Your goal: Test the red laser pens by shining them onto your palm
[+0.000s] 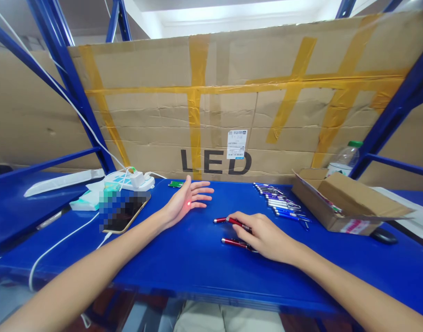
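Note:
My right hand (263,234) grips a red laser pen (221,220) by its rear part, its tip pointing left. A red light dot (188,203) shines on the palm of my left hand (183,200), which is held up with its fingers stretched out and nothing in it. Below the held pen, a second red pen (234,242) lies on the blue table (183,267), its right end partly hidden by my right hand. Behind my left hand lies a green pen (175,184), partly covered by the thumb.
Several silver, purple and blue pens (280,203) lie in a row at the right, beside an open cardboard box (349,203). A black mouse (384,235) is near the box. On the left are a phone (128,212), a tissue pack (90,197) and a power strip (144,181) with white cables.

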Demonstrator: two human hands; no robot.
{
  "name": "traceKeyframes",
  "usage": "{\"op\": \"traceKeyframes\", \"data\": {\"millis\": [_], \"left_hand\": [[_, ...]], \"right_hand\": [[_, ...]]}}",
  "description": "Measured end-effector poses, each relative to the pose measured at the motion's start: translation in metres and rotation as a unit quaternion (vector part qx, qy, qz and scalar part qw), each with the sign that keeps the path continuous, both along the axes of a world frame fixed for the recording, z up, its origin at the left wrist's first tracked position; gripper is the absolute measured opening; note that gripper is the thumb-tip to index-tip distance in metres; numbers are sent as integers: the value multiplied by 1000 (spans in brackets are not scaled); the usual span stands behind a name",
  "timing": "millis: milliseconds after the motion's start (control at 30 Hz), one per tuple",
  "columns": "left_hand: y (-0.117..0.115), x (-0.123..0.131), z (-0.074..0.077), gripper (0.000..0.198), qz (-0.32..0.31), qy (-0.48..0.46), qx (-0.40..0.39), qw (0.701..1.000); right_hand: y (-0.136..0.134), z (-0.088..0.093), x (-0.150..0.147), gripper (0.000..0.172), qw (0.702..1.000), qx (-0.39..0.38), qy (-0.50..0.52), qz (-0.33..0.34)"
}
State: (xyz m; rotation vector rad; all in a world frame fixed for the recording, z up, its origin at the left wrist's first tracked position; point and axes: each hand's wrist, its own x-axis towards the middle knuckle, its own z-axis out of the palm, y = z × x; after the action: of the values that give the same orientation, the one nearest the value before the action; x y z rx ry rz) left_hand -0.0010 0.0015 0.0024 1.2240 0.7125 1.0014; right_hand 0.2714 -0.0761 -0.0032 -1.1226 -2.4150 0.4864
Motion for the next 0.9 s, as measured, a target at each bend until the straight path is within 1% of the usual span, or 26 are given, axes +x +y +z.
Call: {"op": "traceKeyframes", "data": {"millis": [100, 167, 200, 267, 400, 433, 500, 633, 700, 767, 800, 900], "left_hand": [[0, 0, 0, 69, -3, -2, 5, 1000], [-1, 0, 0, 69, -5, -2, 8, 1000], [-1, 0, 0, 70, -6, -2, 8, 1000], [-1, 0, 1, 71, -5, -2, 5, 1000], [-1, 1, 1, 71, 0, 3, 2, 1000], [-1, 2, 1, 71, 0, 5, 1, 1000], [-1, 1, 0, 71, 0, 7, 1, 1000], [-1, 1, -1, 71, -5, 6, 7, 1000], [-1, 1, -2, 71, -7, 5, 12, 1000], [-1, 1, -2, 72, -7, 2, 12, 1000], [-1, 1, -2, 72, -8, 0, 11, 1000], [0, 0, -1, 72, -8, -5, 6, 1000]], "right_hand": [[8, -5, 4, 31, 996, 36, 1, -82], [11, -6, 6, 30, 993, 46, -1, -109], [12, -6, 6, 30, 993, 46, -2, -109], [9, -5, 5, 31, 996, 34, -5, -82], [-2, 0, -1, 30, 999, -7, -8, 31], [-3, 1, -2, 30, 999, -12, -9, 47], [-3, 1, -2, 30, 999, -13, -17, 39], [6, -3, 1, 31, 997, 18, -37, -66], [10, -5, 3, 31, 994, 31, -39, -95], [10, -4, 3, 32, 994, 31, -36, -94], [8, -3, 3, 33, 996, 26, -33, -82], [1, 0, 1, 33, 1000, -4, -21, -13]]}}
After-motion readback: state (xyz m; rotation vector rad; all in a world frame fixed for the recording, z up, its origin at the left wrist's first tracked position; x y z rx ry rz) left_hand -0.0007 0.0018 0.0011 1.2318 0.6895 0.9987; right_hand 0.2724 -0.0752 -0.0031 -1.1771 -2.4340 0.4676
